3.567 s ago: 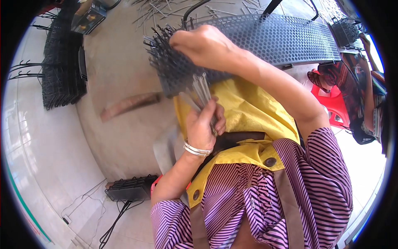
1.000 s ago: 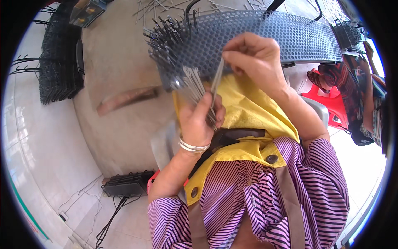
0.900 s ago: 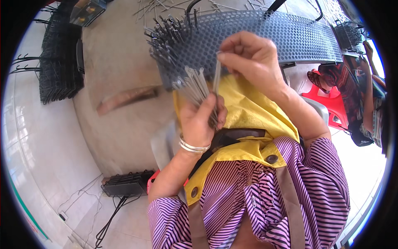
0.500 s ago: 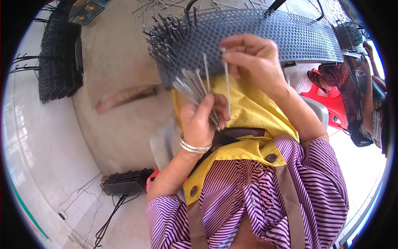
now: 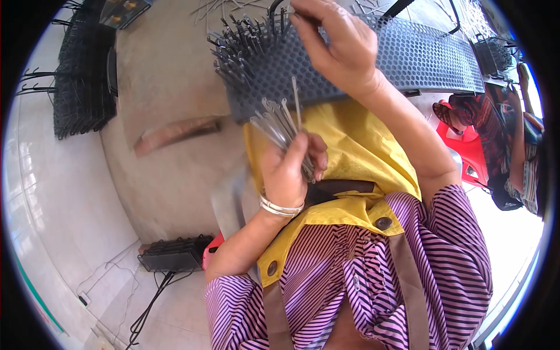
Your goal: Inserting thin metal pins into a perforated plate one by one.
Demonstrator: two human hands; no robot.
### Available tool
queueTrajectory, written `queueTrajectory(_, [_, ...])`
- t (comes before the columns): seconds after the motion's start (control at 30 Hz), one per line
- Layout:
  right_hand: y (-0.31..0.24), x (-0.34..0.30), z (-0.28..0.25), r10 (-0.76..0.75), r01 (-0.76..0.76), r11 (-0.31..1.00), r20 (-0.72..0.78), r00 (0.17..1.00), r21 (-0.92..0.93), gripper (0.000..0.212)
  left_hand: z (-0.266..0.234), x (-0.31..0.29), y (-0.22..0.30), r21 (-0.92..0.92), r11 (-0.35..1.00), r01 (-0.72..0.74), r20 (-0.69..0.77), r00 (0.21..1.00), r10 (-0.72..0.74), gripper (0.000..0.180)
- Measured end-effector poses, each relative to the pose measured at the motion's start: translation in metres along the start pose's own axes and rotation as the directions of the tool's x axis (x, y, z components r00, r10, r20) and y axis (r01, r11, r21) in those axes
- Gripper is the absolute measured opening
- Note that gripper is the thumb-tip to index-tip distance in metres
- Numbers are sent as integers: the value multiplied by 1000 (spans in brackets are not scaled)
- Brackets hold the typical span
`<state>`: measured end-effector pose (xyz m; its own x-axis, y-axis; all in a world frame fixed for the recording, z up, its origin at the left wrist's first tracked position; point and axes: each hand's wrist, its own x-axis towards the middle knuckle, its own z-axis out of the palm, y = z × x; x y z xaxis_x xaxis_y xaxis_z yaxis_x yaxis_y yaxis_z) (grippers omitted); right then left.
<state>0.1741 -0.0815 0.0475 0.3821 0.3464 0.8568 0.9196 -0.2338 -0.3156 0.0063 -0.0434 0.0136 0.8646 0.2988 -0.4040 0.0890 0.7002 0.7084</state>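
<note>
Left hand (image 5: 287,175) grips metal rods (image 5: 280,123) before the perforated surface (image 5: 423,57); right hand (image 5: 344,49) is over it, grip unclear.

Bright light, glare at right, fisheye-curved edges.

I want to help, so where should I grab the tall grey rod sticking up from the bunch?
Probably pinch its upper end, coming from the right. The tall grey rod pokes up above the rest of the bunch, with no other rods on its right, while its lower part is inside the left hand.
</note>
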Motion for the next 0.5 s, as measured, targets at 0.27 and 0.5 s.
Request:
queueTrajectory(0.27, [24, -7, 24, -340, 335, 921, -9, 940, 199, 25, -2, 0, 0, -12, 1000, 16, -43, 999, -17, 23])
queueTrajectory(0.5, [15, -20, 23, -95, -12, 948, 321, 942, 317, 25, 0, 1, -1, -24, 1000, -1, 1, 1000, 1, 18])
